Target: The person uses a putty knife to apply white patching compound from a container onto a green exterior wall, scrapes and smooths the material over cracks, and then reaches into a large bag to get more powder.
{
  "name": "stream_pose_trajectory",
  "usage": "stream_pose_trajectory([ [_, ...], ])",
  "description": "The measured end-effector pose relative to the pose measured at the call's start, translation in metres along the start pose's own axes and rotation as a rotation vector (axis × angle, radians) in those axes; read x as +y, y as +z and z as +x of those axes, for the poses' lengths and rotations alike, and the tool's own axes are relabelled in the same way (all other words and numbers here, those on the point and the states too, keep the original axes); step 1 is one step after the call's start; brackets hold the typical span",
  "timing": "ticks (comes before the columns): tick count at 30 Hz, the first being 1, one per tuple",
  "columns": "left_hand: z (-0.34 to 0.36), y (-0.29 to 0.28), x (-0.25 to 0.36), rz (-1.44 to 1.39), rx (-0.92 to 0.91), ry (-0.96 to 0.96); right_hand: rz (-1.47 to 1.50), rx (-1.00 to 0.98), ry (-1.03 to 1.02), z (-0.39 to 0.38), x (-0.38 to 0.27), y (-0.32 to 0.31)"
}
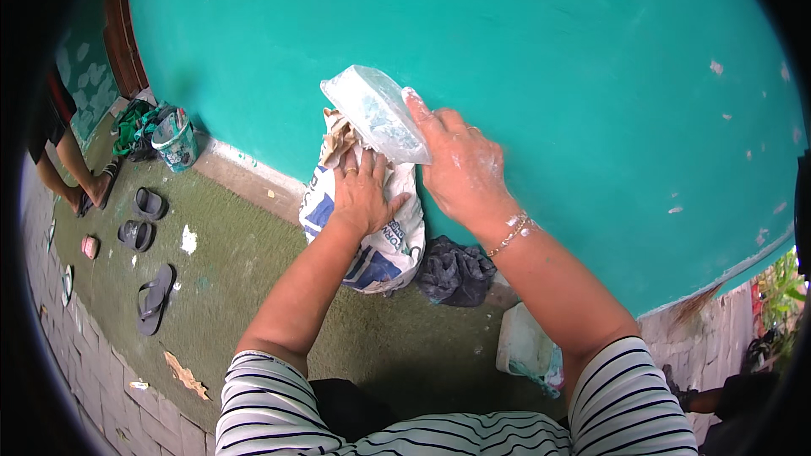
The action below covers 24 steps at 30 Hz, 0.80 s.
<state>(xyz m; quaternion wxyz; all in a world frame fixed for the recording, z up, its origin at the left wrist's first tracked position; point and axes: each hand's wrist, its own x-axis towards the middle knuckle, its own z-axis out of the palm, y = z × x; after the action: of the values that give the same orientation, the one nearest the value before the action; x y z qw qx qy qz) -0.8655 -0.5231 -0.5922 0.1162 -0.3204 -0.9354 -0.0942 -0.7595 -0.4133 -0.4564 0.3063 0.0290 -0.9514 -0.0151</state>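
Note:
My right hand [465, 167], smeared with white, grips a clear plastic tub [376, 114] by its edge. The tub is tilted on its side above the top of a white and blue sack [405, 232]. White and pale green residue clings to the tub's walls. My left hand [361, 190] lies on the upper part of the sack, fingers stretched out and thumb apart. Crumpled brown paper [338, 137] sticks up from the sack's mouth beside my left fingertips. What the sack holds is hidden.
A green wall [549, 51] rises right behind the sack. Nearby are a dark plastic bag [456, 272] and a paint-stained white container [525, 339]. At left are a bucket [175, 145], loose footwear including a flip-flop [155, 300], and another person's legs [80, 171].

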Motion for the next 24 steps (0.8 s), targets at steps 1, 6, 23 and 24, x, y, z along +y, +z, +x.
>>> stream_pose_trajectory([
  [1,-0.006,-0.002,0.0,0.009,-0.082,0.007,-0.019,-0.032,-0.003,0.002,-0.001,0.006],
  [6,-0.032,0.012,-0.007,0.039,-0.444,-0.06,-0.06,-0.074,-0.047,-0.003,-0.009,0.031],
  [23,-0.12,0.058,-0.007,0.183,-0.256,0.228,-0.092,-0.384,-0.13,-0.073,-0.051,0.143],
  [24,-0.124,0.054,-0.006,0.141,-0.277,0.226,-0.083,-0.375,-0.137,-0.075,-0.054,0.144],
])
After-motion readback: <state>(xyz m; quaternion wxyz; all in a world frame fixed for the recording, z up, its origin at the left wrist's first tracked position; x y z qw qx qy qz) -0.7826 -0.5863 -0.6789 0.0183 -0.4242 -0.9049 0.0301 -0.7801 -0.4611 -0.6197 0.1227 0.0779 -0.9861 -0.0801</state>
